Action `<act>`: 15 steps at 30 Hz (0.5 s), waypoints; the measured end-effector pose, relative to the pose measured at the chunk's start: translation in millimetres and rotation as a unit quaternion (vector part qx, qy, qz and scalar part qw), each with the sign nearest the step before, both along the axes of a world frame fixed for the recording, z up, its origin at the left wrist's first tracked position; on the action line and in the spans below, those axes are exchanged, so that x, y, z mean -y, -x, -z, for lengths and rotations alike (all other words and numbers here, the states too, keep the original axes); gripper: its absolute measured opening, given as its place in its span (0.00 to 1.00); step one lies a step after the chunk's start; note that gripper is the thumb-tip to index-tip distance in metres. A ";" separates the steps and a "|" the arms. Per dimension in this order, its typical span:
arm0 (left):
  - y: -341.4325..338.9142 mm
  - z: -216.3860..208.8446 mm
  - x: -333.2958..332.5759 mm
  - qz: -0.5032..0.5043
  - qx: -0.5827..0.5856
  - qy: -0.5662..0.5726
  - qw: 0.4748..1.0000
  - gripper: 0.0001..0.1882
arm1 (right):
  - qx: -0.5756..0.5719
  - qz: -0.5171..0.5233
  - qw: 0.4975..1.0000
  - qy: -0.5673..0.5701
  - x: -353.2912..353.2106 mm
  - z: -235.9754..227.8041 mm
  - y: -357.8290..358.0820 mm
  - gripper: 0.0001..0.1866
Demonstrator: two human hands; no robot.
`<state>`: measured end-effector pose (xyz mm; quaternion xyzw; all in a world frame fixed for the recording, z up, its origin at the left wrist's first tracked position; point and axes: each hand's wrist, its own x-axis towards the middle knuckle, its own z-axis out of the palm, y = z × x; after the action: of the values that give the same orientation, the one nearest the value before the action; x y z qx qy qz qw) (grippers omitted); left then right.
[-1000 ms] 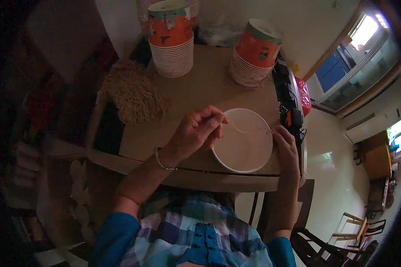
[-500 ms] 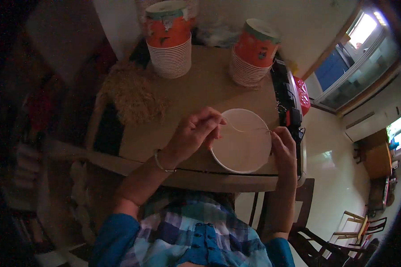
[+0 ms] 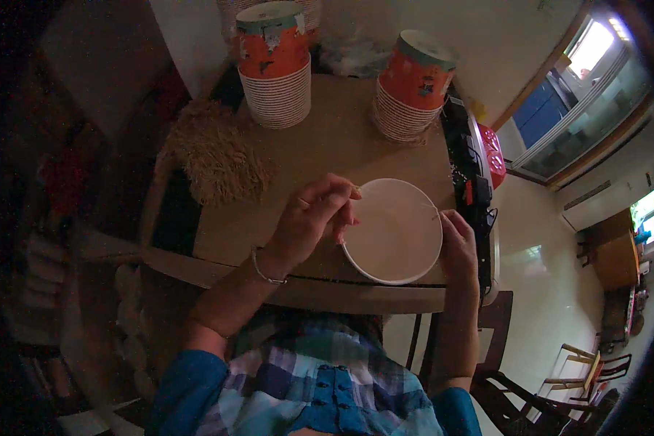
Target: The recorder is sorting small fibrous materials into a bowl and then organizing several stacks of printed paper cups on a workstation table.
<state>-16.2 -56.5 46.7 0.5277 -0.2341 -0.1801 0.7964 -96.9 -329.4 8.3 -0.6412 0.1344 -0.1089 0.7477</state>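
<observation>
A white-lined round paper bucket (image 3: 394, 243) stands mouth up near the table's front edge, between my hands. My left hand (image 3: 309, 216) is at its left rim, thumb and forefinger pinched together; whatever sits in the pinch is too small to make out. At the right rim, a short piece of thin pale string (image 3: 434, 212) shows just inside the wall. My right hand (image 3: 458, 240) is closed against the outside there, its fingertips where the string meets the rim. Part of that grip is hidden by the bucket's edge.
Two tall stacks of upturned orange paper buckets, a left stack (image 3: 275, 73) and a right stack (image 3: 414, 83), stand at the back. A tan bundle of strings (image 3: 214, 156) lies at the left. Black devices with cables (image 3: 477, 192) and a red object (image 3: 493, 156) line the right edge.
The string that stretched across the bucket's mouth between my hands now shows only as a short bit at the right rim. My right hand has shifted slightly down and left.
</observation>
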 end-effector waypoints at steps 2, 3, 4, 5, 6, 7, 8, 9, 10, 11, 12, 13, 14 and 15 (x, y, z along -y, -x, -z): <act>-1.7 5.3 0.4 0.000 -0.010 0.011 1.000 0.13 | -0.016 -0.013 0.997 -0.070 1.2 7.0 0.2 0.08; -2.1 6.6 0.6 0.000 -0.019 0.022 1.000 0.13 | -0.010 -0.042 0.994 -0.098 4.8 11.3 0.8 0.08; -1.2 5.4 0.0 -0.002 -0.019 0.022 1.000 0.13 | -0.004 -0.072 0.989 -0.126 5.5 12.2 0.4 0.07; 0.3 3.3 -0.5 -0.008 -0.041 0.034 0.999 0.13 | -0.004 -0.074 0.989 -0.126 4.8 10.9 0.1 0.07; 1.3 2.0 -0.9 -0.015 -0.062 0.046 0.997 0.12 | -0.007 -0.072 0.988 -0.137 3.1 7.2 0.0 0.07; 0.5 3.4 -1.1 -0.014 -0.062 0.046 0.997 0.12 | -0.011 -0.068 0.987 -0.148 2.1 5.0 0.2 0.07; -0.8 5.7 -1.3 -0.012 -0.059 0.048 0.997 0.12 | -0.010 -0.067 0.987 -0.147 3.5 4.8 0.1 0.07; -1.5 6.9 -1.4 -0.010 -0.056 0.051 0.997 0.12 | -0.013 -0.058 0.991 -0.122 6.0 4.5 0.4 0.07; -1.2 6.2 -1.3 -0.010 -0.056 0.051 0.997 0.12 | -0.016 -0.050 0.994 -0.098 7.4 4.4 -0.2 0.07; -0.4 5.0 -0.9 -0.021 -0.048 0.043 0.998 0.12 | -0.015 -0.050 0.994 -0.097 7.1 1.9 0.6 0.07; -0.2 4.3 -0.7 -0.030 -0.041 0.035 0.998 0.12 | -0.006 -0.040 0.996 -0.074 6.3 -2.6 2.5 0.08; 0.1 4.6 -1.1 -0.031 -0.040 0.036 0.998 0.12 | 0.004 -0.031 0.998 -0.049 5.6 -5.7 4.4 0.08; 0.0 5.8 -1.6 -0.034 -0.033 0.037 0.998 0.12 | 0.005 -0.032 0.998 -0.049 6.0 -4.8 6.2 0.08; 0.2 6.2 -2.2 -0.037 -0.026 0.038 0.998 0.12 | -0.003 -0.054 0.998 -0.043 7.1 -2.7 8.4 0.08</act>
<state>-16.4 -54.2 40.5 0.5007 -0.2002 -0.1557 0.8276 -105.3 -336.5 10.9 -0.6152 0.1067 -0.0603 0.7788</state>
